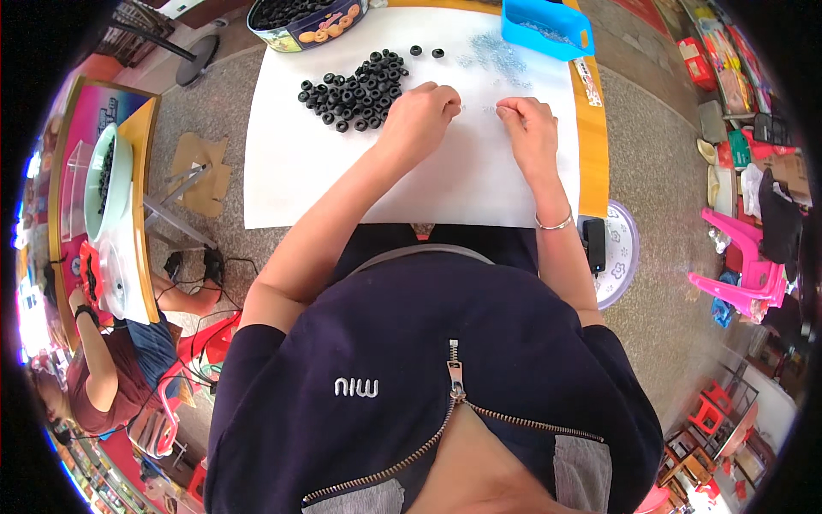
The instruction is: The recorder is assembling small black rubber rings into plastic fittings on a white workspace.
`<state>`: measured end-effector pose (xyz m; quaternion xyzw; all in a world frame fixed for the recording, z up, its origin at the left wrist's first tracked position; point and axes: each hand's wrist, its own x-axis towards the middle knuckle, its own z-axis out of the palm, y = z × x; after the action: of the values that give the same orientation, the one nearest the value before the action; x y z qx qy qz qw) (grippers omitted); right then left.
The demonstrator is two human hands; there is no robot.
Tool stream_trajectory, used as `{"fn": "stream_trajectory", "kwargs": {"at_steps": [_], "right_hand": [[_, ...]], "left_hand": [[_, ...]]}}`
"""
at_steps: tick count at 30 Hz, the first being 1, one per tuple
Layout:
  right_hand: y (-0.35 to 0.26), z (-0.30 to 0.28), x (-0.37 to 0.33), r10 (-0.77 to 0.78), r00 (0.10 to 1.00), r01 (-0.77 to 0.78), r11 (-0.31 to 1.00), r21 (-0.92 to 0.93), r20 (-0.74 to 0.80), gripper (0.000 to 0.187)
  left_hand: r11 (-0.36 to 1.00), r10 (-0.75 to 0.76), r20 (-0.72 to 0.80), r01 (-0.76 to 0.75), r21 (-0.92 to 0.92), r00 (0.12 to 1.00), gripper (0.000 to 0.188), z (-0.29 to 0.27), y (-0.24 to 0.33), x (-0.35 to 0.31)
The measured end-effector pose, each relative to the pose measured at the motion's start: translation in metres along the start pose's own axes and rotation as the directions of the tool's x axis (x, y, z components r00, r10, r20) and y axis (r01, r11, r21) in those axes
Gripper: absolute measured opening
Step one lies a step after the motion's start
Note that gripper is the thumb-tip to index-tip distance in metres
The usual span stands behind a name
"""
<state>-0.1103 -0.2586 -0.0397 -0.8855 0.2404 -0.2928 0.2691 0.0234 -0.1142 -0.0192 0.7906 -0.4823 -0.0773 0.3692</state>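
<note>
My left hand (419, 120) is closed over the white-covered table, its fingertips curled together beside a pile of small black ring-shaped pieces (355, 92). Whatever sits in that pinch is too small to make out. To its right, my right hand (529, 128) has thumb and forefinger pressed together, and I cannot tell what is between them. Tiny clear pieces (490, 109) lie on the white sheet between the two hands. A loose scatter of more clear bits (495, 58) spreads just beyond. Two black pieces (416, 50) lie apart from the pile.
A blue plastic bin (539, 38) with clear bits stands at the far right corner. At the far left is a round tin (308, 34) of black pieces. Another person (107, 368) sits at a side table on the left, near a pale green basin (120, 184).
</note>
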Motion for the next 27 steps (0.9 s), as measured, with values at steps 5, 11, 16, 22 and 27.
{"fn": "stream_trajectory", "kwargs": {"at_steps": [5,11,16,22,27], "right_hand": [[0.003,-0.001,0.000,-0.014,1.000,0.014,0.997,-0.072,0.010,0.009],[0.015,-0.001,0.002,0.045,0.999,-0.045,0.999,0.005,0.029,0.013],[0.010,-0.007,0.008,0.009,1.000,-0.009,1.000,-0.026,-0.004,0.013],[0.011,0.001,0.040,-0.267,0.964,0.255,0.924,-0.285,-0.005,0.013],[0.012,0.005,0.054,-0.287,0.941,0.338,0.841,-0.422,0.182,0.013]], "left_hand": [[0.985,0.008,0.126,-0.029,0.170,0.992,0.015,0.001,-0.001,0.019],[0.983,0.031,0.140,-0.056,0.173,0.990,0.018,0.006,-0.013,0.026],[0.995,-0.049,0.018,0.050,-0.090,0.999,0.023,-0.015,0.002,0.026],[0.875,-0.319,0.138,0.347,-0.338,0.938,0.028,-0.036,0.025,0.000],[0.354,-0.390,0.385,0.522,-0.776,0.837,0.033,-0.041,0.025,-0.038]]}}
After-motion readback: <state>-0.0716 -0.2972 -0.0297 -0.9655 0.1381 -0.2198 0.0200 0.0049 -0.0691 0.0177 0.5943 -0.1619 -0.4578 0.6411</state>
